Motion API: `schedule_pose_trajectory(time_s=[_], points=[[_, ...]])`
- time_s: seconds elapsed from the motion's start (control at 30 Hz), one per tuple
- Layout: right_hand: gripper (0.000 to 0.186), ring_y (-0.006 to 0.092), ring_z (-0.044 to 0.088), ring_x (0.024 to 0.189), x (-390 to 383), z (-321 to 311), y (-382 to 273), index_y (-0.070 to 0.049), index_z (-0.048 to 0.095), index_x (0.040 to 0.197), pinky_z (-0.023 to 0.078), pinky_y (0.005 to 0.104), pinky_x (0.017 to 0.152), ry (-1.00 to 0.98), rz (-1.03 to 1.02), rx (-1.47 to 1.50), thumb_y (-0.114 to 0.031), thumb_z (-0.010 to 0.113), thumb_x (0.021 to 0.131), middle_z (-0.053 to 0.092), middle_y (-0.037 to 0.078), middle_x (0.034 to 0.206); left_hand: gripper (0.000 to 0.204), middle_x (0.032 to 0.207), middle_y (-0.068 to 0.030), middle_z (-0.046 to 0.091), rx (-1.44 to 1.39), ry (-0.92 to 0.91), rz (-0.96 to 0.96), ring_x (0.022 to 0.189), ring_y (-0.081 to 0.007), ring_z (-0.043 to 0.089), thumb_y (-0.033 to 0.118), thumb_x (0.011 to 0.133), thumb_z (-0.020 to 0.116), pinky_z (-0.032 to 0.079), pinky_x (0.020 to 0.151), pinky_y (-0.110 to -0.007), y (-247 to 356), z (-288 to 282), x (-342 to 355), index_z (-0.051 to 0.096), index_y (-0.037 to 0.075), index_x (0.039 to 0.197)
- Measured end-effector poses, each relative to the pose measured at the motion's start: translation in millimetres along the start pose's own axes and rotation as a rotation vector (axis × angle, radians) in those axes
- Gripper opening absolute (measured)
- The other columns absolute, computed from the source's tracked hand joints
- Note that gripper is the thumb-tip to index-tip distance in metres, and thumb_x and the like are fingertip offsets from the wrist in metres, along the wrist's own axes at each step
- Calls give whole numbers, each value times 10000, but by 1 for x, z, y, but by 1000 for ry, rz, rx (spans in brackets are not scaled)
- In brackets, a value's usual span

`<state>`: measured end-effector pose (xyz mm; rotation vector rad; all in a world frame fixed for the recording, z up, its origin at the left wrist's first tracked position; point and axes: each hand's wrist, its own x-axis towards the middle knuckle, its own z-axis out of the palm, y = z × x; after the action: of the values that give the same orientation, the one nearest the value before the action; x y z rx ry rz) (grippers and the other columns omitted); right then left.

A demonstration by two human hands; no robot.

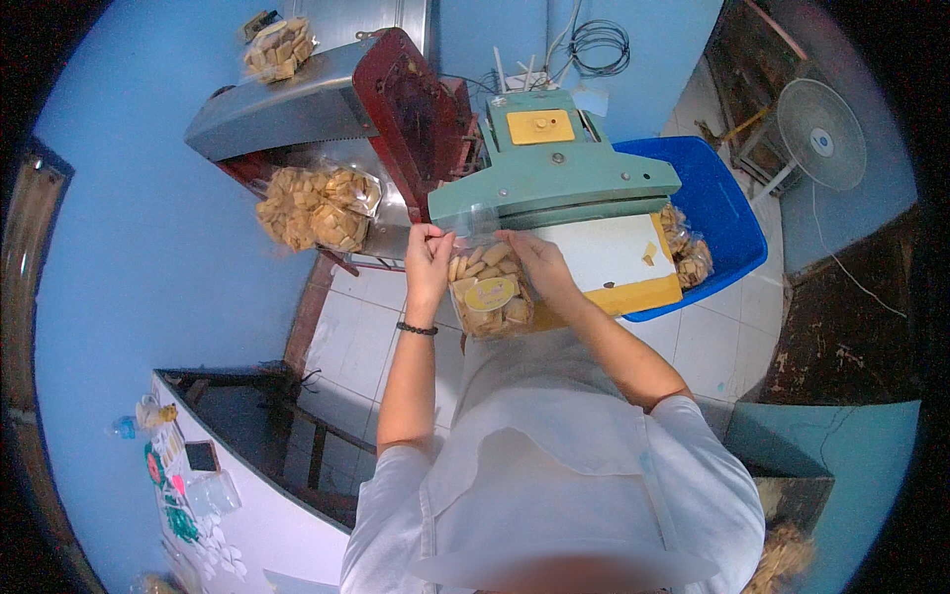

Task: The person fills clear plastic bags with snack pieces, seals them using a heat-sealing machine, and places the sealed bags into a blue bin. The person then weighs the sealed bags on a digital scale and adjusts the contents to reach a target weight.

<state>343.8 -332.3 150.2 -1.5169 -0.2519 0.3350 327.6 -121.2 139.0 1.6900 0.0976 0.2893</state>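
The clear bag of biscuits [492, 319] is at the left end of the sealer's white, yellow-edged table [614, 249]; whether it rests there or hangs just above, I cannot tell. The left hand [427, 265] pinches one upper corner and the right hand [537, 265] grips near the other, with the loose mouth toward the green sealer [559, 163]. Drawing the film evenly between both hands should keep creases out of it, and its edge is best kept parallel to the sealing bar, with crumbs and biscuits well below (thin film puckers easily).

The film looks glossy and limp; the biscuits are pale, matte and rounded, behind an oval yellow label [492, 293]. A few yellowish scraps [649, 254] lie near the table's right edge. Beyond that edge, a smooth blue plastic tub [737, 233] holds more filled bags [696, 259]. To the left, other bulging bags [317, 208] sit on a shiny metal tray [394, 203].
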Motion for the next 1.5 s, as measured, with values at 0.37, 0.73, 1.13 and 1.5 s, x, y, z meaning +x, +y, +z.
schedule_pose_trajectory(time_s=[0.37, 0.73, 1.13, 1.5], points=[[355, 147, 633, 994, 69, 34, 37, 7, 695, 1112, 499, 303, 867, -360, 42, -59, -277, 513, 1001, 702, 87, 1055, 622, 1469, -165, 350, -715, 372, -117, 1348, -269, 408, 478, 1062, 279, 397, 1096, -405, -7, 41, -100, 172, 76, 1524], [331, 167, 660, 905, 47, 35, 14, 25, 657, 1136, 519, 288, 817, -33, 165, 265, -236, 489, 1020, 697, 80, 1049, 626, 1384, -137, 460, -723, 240, -97, 1254, -259, 493, 524, 1053, 250, 408, 1070, -398, -12, 18, -37, 325, 35, 1437], [245, 184, 631, 964, 20, -31, 18, -13, 627, 1106, 506, 309, 863, 496, 37, 405, -197, 487, 1025, 665, 84, 1051, 402, 941, -66, 517, -67, 149, 113, 905, -195, 502, 364, 1075, 323, 417, 862, -338, -34, 85, 2, 514, 21, 987], [196, 90, 570, 834, 16, -53, 28, -58, 633, 1016, 467, 238, 754, 551, -111, 380, -221, 525, 1021, 614, -6, 873, 275, 875, -60, 583, -300, 288, 192, 849, -139, 565, 264, 1056, 428, 471, 753, -338, -22, 37, 13, 542, 20, 1002]])
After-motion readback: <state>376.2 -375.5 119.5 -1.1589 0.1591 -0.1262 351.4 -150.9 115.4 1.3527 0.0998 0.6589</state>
